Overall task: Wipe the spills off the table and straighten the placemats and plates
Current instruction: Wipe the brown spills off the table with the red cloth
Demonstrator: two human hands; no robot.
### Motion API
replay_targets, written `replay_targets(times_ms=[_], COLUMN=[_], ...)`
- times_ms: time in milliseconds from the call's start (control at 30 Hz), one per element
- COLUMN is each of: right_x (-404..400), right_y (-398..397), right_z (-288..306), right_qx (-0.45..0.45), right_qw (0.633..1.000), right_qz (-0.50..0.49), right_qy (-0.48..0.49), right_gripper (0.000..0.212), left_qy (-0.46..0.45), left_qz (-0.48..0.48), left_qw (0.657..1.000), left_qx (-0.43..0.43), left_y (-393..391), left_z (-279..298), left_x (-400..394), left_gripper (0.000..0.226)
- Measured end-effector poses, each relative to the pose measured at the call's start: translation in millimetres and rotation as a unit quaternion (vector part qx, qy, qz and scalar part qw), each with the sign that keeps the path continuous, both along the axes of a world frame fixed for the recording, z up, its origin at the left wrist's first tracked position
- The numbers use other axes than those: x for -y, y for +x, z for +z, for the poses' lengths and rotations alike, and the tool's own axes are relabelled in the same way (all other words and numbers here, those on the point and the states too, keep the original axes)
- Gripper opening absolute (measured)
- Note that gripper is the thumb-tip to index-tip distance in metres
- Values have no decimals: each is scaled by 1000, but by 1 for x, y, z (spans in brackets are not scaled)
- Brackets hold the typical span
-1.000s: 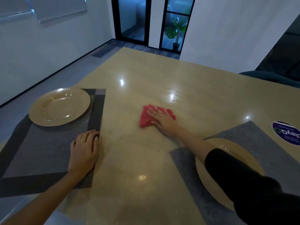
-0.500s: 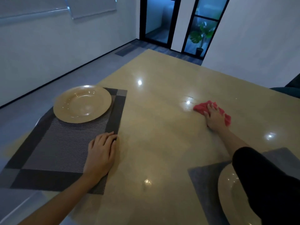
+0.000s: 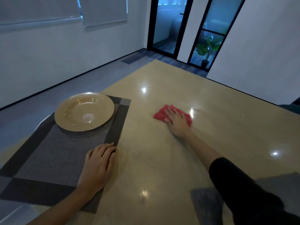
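A glossy beige table (image 3: 162, 156) fills the middle and lower part of the frame, seen from above by the person working at it. At centre right, the right hand (image 3: 176, 121) lies flat on a crumpled red cloth (image 3: 160, 113), fingers straight and spread, pressing it against the tabletop; the cloth's long axis runs from left to right across the frame, tilting slightly down toward the right, and it shows on both sides of the hand. The right forearm reaches in from the lower right in a black sleeve (image 3: 243, 189). At lower left, the left hand (image 3: 99, 166) rests palm down with its fingers straight and close together on the right-hand edge of a dark woven placemat (image 3: 56, 156), holding nothing. The placemat is rectangular with a darker border; its long axis runs from the lower left of the frame up toward the upper right, and it sits askew to the table's edge, its left part hanging past the table's left edge. A round tan plate (image 3: 84, 111) sits upright on the placemat's far end, overlapping the mat's upper edge. In the lower right corner a corner of a grey placemat (image 3: 206, 203) shows, partly hidden by the sleeve. Beyond the table, at upper right, a potted plant (image 3: 207, 49) stands behind dark-framed glass doors (image 3: 183, 26).
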State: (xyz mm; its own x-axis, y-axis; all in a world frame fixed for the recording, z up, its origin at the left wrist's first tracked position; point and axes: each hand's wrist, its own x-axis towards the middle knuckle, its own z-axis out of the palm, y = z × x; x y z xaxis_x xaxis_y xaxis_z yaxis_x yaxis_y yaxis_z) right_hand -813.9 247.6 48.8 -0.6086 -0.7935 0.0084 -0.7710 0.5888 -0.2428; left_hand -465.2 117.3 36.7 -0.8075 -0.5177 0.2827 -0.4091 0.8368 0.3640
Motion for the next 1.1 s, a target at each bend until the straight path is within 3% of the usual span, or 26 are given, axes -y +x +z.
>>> replay_targets(times_ms=[100, 200, 400, 500, 633, 900, 1100], right_x=[-40, -101, -167, -130, -45, 69, -17], right_y=[50, 47, -52, -87, -94, -19, 81], right_z=[-1, 0, -11, -9, -3, 1, -2], right_qx=[3, 17, -20, -12, 12, 0, 0], right_qw=[992, 991, 991, 970, 964, 998, 981], right_qz=[124, 133, -130, -244, -266, -55, 192], right_qy=[-5, -20, 1, 6, 9, -2, -14], right_gripper=[59, 53, 67, 57, 55, 50, 50], left_qy=[-2, -5, -13, -10, -6, -3, -3], left_qz=[3, -2, -4, -1, 4, 6, 6], left_qw=[1000, 1000, 1000, 1000, 1000, 1000, 1000], left_qx=[6, 7, 18, 22, 16, 14, 8], left_y=[1, 1, 0, 0, 0, 1, 1], left_z=[-2, -2, 1, 4, 6, 7, 6], left_x=[1, 1, -2, -3, -4, -2, -4], left_gripper=[42, 45, 42, 41, 40, 39, 40])
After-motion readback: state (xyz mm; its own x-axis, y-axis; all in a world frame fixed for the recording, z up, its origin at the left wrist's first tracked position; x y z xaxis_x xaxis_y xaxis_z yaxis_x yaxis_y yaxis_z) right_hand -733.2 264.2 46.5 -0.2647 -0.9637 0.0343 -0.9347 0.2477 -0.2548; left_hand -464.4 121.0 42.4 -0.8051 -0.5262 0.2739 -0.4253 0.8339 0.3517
